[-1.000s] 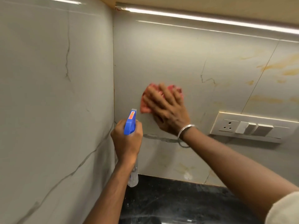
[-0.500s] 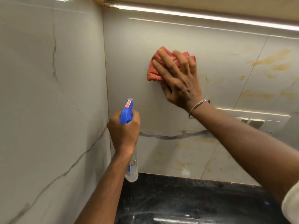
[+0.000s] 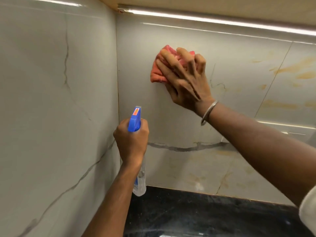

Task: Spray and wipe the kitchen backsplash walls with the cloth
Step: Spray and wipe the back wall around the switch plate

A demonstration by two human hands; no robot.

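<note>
The right hand [image 3: 186,82], fingers clawed into the cloth [image 3: 159,71], had swept it up the wall [image 3: 239,48] near its left edge; the left hand [image 3: 131,142] gripped the bottle [image 3: 135,120]. Orange marks [image 3: 294,67] rightward looked unwiped.

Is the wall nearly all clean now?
Not yet. Done: the back wall near the corner looks free of marks. In hand: the right hand presses the bunched cloth there, and the left hand holds the spray bottle. Left: yellow-brown marks further right may need wiping, unless they are the tile's pattern; whether the left wall is done cannot be told.
</note>
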